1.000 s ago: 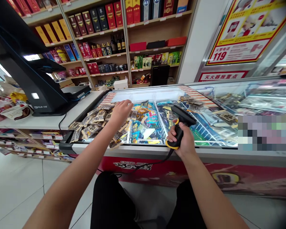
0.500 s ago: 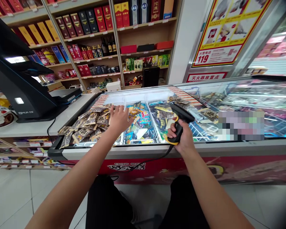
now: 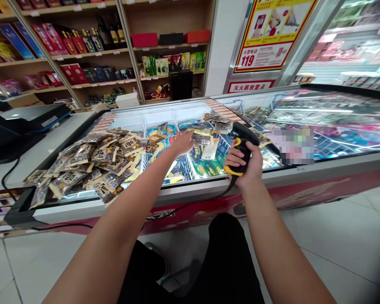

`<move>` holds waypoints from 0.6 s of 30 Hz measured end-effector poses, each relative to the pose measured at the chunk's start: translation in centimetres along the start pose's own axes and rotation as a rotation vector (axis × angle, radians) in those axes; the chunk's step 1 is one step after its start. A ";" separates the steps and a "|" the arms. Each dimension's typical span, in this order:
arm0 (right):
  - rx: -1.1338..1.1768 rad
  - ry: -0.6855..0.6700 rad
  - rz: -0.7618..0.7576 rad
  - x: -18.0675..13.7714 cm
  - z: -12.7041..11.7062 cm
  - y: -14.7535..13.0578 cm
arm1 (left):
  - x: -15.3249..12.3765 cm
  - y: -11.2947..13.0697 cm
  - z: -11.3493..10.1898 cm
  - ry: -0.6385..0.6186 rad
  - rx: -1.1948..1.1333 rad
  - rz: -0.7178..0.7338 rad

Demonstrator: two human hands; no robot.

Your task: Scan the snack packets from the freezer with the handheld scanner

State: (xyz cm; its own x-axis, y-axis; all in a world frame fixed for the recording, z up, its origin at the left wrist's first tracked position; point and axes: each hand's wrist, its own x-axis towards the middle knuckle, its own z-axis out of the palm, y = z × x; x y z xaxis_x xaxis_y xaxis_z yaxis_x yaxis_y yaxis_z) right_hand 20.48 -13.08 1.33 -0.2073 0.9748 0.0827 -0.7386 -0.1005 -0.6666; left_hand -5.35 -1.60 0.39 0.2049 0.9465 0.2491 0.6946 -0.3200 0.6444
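Note:
In my right hand (image 3: pixel 252 164) is a black and yellow handheld barcode scanner (image 3: pixel 244 145), its head tilted up and to the left. A black cable runs from its handle toward the lower left. My left hand (image 3: pixel 183 142) reaches over the chest freezer (image 3: pixel 190 191), fingers outstretched and holding nothing I can see. Its fingertips are close to some brown and cream packets (image 3: pixel 204 138) around the middle of the freezer; whether they touch is unclear. A large heap of brown snack packets (image 3: pixel 106 154) lies to the left, partly behind my left forearm.
A counter (image 3: pixel 50 141) with a dark machine (image 3: pixel 34 118) adjoins the freezer on the left. Shelves (image 3: pixel 95 86) of boxes and bottles stand behind. White wire dividers (image 3: pixel 190 166) separate colourful packages inside the freezer. A fire-safety poster (image 3: pixel 262 42) hangs at the back.
My view has turned right. My left hand has moved right, from beside the heap to the packets near the middle. The scanner stays in my right hand.

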 end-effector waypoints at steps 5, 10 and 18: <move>-0.070 -0.003 -0.002 -0.1 -0.2 -0.2 | 0.8 -1.8 -1.3 0.028 -0.181 -0.022; -0.144 0.041 -0.026 -0.2 0.1 -0.3 | -0.2 -1.9 -1.3 0.136 -0.295 -0.047; -0.237 0.049 -0.053 -0.2 2.0 0.7 | -1.4 -0.5 -2.3 0.340 -0.863 -0.253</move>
State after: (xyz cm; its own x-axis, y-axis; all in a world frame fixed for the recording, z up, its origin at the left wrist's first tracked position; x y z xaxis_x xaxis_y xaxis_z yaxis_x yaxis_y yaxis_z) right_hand 18.75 -13.76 2.29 -0.1367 0.9866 0.0895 -0.5755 -0.0056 -0.8178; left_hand -7.61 -2.85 1.41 -0.1863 0.9727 0.1386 -0.0836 -0.1562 0.9842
